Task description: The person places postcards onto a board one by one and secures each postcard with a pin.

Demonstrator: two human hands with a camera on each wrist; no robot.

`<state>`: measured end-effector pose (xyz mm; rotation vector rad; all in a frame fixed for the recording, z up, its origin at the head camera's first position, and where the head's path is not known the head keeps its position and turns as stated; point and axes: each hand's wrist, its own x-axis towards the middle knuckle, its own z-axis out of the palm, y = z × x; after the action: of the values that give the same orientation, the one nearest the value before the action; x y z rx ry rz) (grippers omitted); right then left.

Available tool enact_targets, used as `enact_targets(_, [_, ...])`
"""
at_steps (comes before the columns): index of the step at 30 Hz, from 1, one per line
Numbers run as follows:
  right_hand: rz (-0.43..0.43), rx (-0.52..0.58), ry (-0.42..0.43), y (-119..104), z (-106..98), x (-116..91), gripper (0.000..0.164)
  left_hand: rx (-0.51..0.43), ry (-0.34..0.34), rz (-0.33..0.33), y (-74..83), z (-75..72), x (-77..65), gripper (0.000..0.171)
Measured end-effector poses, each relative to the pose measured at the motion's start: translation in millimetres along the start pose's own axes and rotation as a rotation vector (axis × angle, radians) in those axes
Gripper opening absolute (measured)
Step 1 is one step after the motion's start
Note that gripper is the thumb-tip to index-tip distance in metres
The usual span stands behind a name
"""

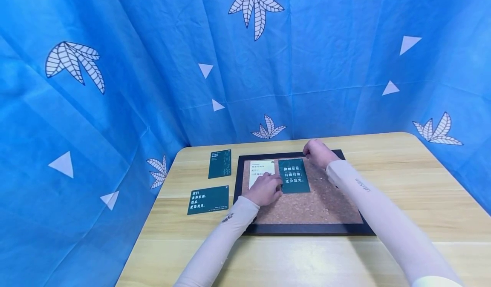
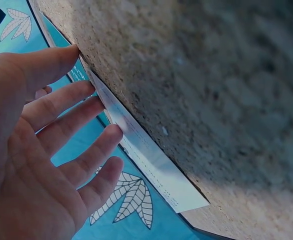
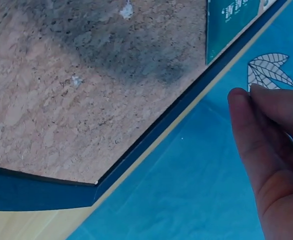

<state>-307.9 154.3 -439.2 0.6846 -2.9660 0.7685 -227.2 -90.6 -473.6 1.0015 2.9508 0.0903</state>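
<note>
A framed corkboard (image 1: 307, 210) lies on the table with a white card (image 1: 258, 171) and a dark green card (image 1: 293, 177) side by side on it, both bearing printed characters. My left hand (image 1: 264, 189) rests over the white card's lower part, its fingertips at the green card's left edge. In the left wrist view its fingers are spread and loosely bent. Above the green card's upper right corner is my right hand (image 1: 319, 154), near the board's far edge. Its thumb and forefinger meet at the tips; whether something small sits between them is hidden.
Left of the board, two more dark green cards lie on the wooden table (image 1: 165, 236): an upright one (image 1: 220, 170) and a wide one (image 1: 208, 206). A blue curtain (image 1: 326, 65) with leaf and triangle prints hangs behind and along the left.
</note>
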Motion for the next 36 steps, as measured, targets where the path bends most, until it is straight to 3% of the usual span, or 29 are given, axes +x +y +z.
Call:
enact_targets(17, [0.098, -0.072, -0.042, 0, 16, 8, 0.023, 0.008, -0.003, -0.006, 0.6, 0.3, 0.2, 0.033])
enact_targets(30, [0.038, -0.122, -0.026, 2, 25, 11, 0.022, 0.017, 0.017, 0.007, -0.7, 1.8, -0.2, 0.033])
enact_targets(36, [0.029, -0.160, -0.047, 2, 30, 14, 0.035, 0.032, 0.036, 0.027, -3.2, 5.2, 0.8, 0.031])
